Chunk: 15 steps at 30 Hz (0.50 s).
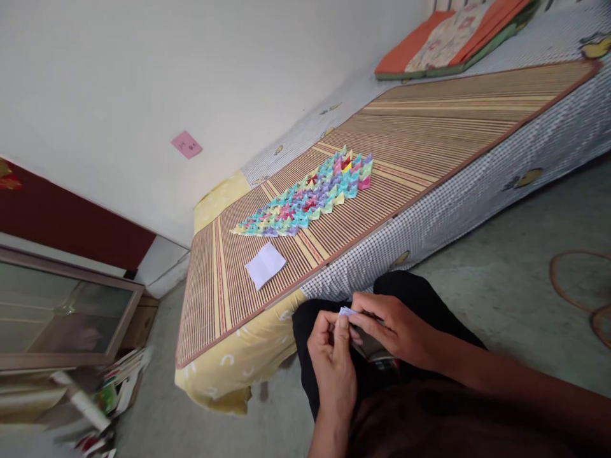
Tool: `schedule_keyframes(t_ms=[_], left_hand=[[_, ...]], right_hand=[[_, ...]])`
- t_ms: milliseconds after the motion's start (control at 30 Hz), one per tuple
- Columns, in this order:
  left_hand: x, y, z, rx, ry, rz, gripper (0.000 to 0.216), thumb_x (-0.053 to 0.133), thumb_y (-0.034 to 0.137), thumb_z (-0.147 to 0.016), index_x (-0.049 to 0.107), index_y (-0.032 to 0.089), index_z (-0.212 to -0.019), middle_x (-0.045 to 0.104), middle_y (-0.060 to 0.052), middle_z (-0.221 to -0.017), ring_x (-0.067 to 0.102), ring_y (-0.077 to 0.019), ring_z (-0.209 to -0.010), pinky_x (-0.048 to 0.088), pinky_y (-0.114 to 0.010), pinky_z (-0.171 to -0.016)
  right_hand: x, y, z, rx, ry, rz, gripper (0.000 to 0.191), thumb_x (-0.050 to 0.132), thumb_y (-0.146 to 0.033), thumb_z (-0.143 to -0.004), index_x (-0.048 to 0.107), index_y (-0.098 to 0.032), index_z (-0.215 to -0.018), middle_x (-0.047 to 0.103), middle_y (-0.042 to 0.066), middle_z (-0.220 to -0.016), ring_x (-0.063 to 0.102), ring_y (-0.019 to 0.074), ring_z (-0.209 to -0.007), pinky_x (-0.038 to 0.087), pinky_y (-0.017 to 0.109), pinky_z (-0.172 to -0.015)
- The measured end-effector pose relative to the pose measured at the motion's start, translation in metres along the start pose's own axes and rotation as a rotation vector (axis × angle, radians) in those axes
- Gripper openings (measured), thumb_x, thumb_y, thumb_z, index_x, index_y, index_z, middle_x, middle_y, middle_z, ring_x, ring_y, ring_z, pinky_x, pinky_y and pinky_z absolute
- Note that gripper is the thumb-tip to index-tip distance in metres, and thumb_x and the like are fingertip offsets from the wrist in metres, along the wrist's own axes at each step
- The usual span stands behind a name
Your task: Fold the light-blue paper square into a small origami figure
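Above my lap, a small folded piece of pale lilac paper point(347, 312) is pinched between both hands. My left hand point(334, 350) grips it from the left with thumb and fingers closed, and my right hand point(389, 324) holds its right side. Most of the paper is hidden by the fingers. Beyond the hands, a flat pale lilac sheet of paper point(265, 265) lies on the striped bamboo mat point(229, 299). Farther up the mat stand many small folded paper shapes point(310, 198) in close rows, in blue, yellow, green, pink, red and purple.
The mat covers a bed with a checked sheet point(372, 251) and a yellow cloth point(224, 375) at its near end. A folded orange quilt point(449, 38) lies at the far end. On the left are a glass-fronted cabinet point(62, 312) and clutter point(105, 401). A pink note point(187, 145) is on the wall.
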<state>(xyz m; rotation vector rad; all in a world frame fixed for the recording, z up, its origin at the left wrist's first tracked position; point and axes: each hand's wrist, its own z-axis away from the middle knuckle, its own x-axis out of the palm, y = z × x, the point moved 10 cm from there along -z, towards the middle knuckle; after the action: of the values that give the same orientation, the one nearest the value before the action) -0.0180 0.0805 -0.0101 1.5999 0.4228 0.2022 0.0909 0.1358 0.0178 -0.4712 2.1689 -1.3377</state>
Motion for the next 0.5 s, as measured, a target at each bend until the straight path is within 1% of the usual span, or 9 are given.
schedule_keyframes(t_ms=[100, 200, 267, 333, 500], left_hand=[[-0.001, 0.002, -0.003, -0.027, -0.04, 0.063, 0.026, 0.054, 0.037, -0.101, 0.064, 0.017, -0.089, 0.062, 0.0, -0.076, 0.055, -0.0127, -0.069, 0.045, -0.025, -0.067], [-0.008, 0.012, -0.004, -0.019, -0.002, 0.106, 0.02, 0.059, 0.037, -0.098, 0.066, 0.018, -0.099, 0.063, -0.001, -0.083, 0.057, -0.0124, -0.072, 0.047, -0.024, -0.069], [-0.01, 0.019, -0.005, -0.001, 0.006, 0.107, 0.018, 0.064, 0.036, -0.095, 0.067, 0.019, -0.098, 0.062, 0.0, -0.084, 0.056, -0.0113, -0.073, 0.047, -0.023, -0.07], [-0.007, 0.024, -0.005, 0.0, -0.018, 0.113, 0.016, 0.067, 0.034, -0.092, 0.068, 0.019, -0.095, 0.062, -0.001, -0.086, 0.056, -0.011, -0.073, 0.047, -0.022, -0.071], [-0.002, 0.023, -0.006, 0.0, -0.062, 0.135, 0.012, 0.069, 0.031, -0.091, 0.068, 0.019, -0.092, 0.063, -0.002, -0.093, 0.055, -0.0117, -0.075, 0.047, -0.023, -0.07]], right_hand=[[-0.002, 0.001, -0.001, 0.015, -0.052, -0.013, 0.031, 0.044, -0.029, -0.105, 0.056, -0.019, -0.078, 0.058, -0.001, -0.074, 0.055, 0.0116, -0.068, 0.041, 0.023, -0.066], [-0.007, -0.005, -0.001, -0.053, -0.066, 0.077, 0.028, 0.045, -0.029, -0.105, 0.059, -0.018, -0.083, 0.058, 0.0, -0.078, 0.055, 0.013, -0.071, 0.042, 0.024, -0.067], [-0.009, -0.008, 0.0, -0.096, -0.062, 0.147, 0.028, 0.045, -0.03, -0.105, 0.06, -0.018, -0.086, 0.058, 0.002, -0.081, 0.055, 0.0144, -0.074, 0.042, 0.025, -0.068], [-0.009, -0.01, 0.001, -0.132, -0.06, 0.211, 0.028, 0.045, -0.031, -0.106, 0.061, -0.017, -0.087, 0.058, 0.003, -0.082, 0.055, 0.0155, -0.075, 0.043, 0.027, -0.069], [-0.007, -0.018, 0.003, -0.209, -0.066, 0.321, 0.029, 0.043, -0.031, -0.107, 0.06, -0.017, -0.087, 0.059, 0.003, -0.081, 0.056, 0.0165, -0.075, 0.044, 0.027, -0.068]])
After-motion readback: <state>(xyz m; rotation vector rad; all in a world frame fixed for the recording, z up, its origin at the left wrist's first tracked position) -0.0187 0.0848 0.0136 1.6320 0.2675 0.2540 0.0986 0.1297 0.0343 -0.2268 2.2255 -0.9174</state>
